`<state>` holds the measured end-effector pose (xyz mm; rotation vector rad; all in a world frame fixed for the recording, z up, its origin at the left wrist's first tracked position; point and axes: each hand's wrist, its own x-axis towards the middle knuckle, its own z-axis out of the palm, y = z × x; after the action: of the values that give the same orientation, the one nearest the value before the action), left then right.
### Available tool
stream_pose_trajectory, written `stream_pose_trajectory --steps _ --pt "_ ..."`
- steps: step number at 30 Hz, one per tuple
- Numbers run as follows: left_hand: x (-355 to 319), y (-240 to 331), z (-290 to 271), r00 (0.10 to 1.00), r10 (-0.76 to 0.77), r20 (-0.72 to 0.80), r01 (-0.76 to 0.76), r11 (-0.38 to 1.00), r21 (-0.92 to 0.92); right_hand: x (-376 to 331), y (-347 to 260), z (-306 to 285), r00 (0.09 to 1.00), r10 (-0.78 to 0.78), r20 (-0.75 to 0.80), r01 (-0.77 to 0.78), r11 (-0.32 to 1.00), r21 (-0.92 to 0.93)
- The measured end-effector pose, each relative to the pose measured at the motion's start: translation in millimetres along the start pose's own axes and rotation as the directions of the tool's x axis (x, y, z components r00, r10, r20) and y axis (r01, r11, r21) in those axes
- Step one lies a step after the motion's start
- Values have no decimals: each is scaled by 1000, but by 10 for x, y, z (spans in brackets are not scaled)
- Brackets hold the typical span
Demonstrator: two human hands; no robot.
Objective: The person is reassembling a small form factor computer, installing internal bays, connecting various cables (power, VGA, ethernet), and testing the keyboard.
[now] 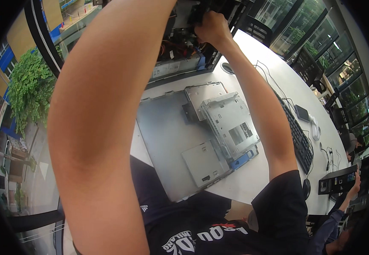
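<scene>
An opened desktop computer case (167, 70) stands at the far side of the white table, with wires and boards showing inside it. My right hand (214, 29) reaches into its upper right part, fingers curled closed against dark parts; what they grip is hidden. My left forearm (108, 72) crosses the picture and runs out at the top edge beside the case, so my left hand is out of sight. Nearer to me lies a flat metal side panel (163, 127). On it rest a silver drive cage (231, 121) and a metal-cased drive (205, 95).
A black keyboard (301, 144), a mouse (306, 188) and a phone-like dark device (301, 112) lie right of my right arm, among cables. Farther right, another person's hand (355, 187) touches a black box (337, 180). Windows (39, 127) line the left.
</scene>
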<state>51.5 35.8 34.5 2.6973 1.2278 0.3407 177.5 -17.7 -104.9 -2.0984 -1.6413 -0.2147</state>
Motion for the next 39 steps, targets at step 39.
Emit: stream_pose_trajectory --steps 39 --pt "1064 -772 157 764 639 -86 -608 758 236 -3085 264 -993 756 249 606 -556 -245 794"
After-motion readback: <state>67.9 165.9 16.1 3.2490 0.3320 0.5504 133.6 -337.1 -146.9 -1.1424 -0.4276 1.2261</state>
